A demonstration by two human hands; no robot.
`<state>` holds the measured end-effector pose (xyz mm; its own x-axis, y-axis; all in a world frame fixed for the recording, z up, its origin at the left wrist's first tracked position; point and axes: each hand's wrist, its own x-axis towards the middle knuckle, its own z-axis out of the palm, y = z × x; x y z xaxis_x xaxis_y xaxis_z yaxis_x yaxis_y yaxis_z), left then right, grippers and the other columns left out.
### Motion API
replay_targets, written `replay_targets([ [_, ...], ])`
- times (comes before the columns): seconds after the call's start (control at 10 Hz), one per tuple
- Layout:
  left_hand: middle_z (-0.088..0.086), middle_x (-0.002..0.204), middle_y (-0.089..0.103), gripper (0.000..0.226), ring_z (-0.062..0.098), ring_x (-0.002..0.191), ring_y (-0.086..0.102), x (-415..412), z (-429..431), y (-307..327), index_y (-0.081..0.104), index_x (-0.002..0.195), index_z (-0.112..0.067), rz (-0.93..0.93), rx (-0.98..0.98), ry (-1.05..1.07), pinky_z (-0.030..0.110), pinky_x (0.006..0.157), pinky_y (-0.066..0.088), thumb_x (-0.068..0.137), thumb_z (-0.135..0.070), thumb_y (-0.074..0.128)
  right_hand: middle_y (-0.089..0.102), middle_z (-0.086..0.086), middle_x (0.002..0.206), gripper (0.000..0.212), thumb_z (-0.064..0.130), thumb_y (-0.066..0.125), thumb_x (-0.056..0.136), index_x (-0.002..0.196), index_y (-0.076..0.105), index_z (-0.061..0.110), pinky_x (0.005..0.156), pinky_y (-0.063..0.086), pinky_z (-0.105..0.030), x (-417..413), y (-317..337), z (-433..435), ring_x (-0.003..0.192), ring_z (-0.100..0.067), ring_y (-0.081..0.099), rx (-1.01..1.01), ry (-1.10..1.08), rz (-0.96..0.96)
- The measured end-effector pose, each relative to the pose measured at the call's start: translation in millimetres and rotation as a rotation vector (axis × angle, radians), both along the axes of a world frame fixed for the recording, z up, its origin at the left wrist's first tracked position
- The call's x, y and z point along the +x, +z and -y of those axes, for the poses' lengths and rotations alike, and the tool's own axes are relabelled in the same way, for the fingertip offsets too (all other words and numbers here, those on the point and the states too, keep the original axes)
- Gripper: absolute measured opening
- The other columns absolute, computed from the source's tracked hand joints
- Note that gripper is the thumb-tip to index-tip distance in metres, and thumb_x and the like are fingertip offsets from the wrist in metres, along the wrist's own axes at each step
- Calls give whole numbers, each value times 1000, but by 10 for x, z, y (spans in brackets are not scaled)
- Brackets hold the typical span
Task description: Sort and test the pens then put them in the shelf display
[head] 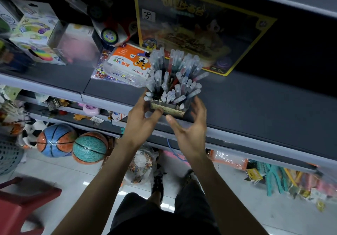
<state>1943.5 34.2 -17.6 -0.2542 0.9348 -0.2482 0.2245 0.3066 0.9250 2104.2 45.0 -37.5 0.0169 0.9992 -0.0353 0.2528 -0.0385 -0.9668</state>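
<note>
The box (168,108) of pens (173,81) stands at the front edge of the shelf (255,110). The left hand (140,119) grips its left corner to steady it. The right hand (189,130) is spread wide and holds nothing, just beside the right wall, perhaps touching it, likely to stop tipping.

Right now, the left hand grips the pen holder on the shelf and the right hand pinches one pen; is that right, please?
Not quite: the head view shows the right hand open beside the pen holder, holding no pen; the left hand does grip it.
</note>
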Motion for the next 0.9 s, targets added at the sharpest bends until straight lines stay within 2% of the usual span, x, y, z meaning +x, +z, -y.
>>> replay_targets([
  [0.1, -10, 101, 75, 25, 12, 104, 68, 2, -21, -25, 68, 107, -20, -72, -42, 7, 44, 94, 55, 86, -29, 58, 45, 8, 159, 93, 43, 81, 85, 161, 28, 29, 120, 38, -45, -32, -129, 40, 147, -5, 40, -84, 54, 52],
  [0.2, -16, 92, 74, 21, 11, 93, 68, 9, -20, -37, 67, 102, -20, -91, -42, -4, 32, 78, 55, 83, -19, 56, 48, 7, 157, 90, 41, 78, 87, 161, 28, 29, 118, 41, -48, -47, -182, 35, 146, -11, 44, -104, 71, 43],
  [0.3, 0, 82, 69, 15, 28, 85, 64, -13, -7, -91, 63, 95, -16, -123, -37, -14, 41, 66, 52, 87, -6, 56, 51, 6, 155, 87, 34, 78, 89, 161, 28, 25, 116, 44, -47, -60, -191, 74, 142, -12, 49, -98, 77, 29],
  [0.4, 10, 74, 57, 12, 20, 66, 50, -10, 55, -96, 54, 91, -12, -147, -42, -33, 28, 55, 41, 90, 0, 52, 49, 9, 156, 86, 27, 77, 91, 161, 28, 28, 114, 47, -44, -62, -191, 154, 140, -12, 51, -119, 75, 46],
  [0.5, -1, 72, 55, 18, 6, 61, 46, -16, 123, -76, 53, 98, -18, -204, -30, -68, 17, 51, 36, 90, -1, 51, 49, 8, 155, 80, 19, 72, 95, 161, 29, 28, 110, 48, -26, -36, -125, 205, 141, -11, 49, -110, 61, 45],
  [0.6, 3, 98, 68, 32, 19, 83, 63, -33, 163, -48, 56, 121, -21, -241, -34, -104, 31, 66, 49, 90, -20, 53, 49, 12, 154, 76, 23, 67, 99, 162, 26, 35, 109, 47, -24, -17, -15, 282, 141, -6, 47, -136, 82, 80],
  [0.7, 2, 120, 65, 53, 25, 97, 64, 8, 226, -19, 47, 147, -20, -360, -33, -138, 31, 75, 45, 95, -20, 58, 40, 14, 161, 75, 48, 56, 100, 161, 14, 45, 118, 41, -44, 42, 14, 361, 147, -13, 41, -171, 134, 269],
  [0.8, 8, 142, 57, 67, 32, 124, 57, 74, 359, 100, 37, 158, -16, -500, -59, -186, 37, 96, 49, 95, -20, 60, 38, 4, 163, 68, 51, 50, 102, 162, 20, 38, 119, 38, -44, 124, 116, 423, 148, -20, 38, -159, 177, 483],
  [0.9, 9, 153, 50, 59, 32, 143, 43, 196, 485, 208, 48, 152, -16, -630, -82, -237, 41, 113, 44, 95, -26, 60, 53, -4, 150, 58, 43, 48, 101, 155, 41, 23, 114, 42, -41, 229, 205, 473, 140, -25, 45, 11, 206, 744],
])
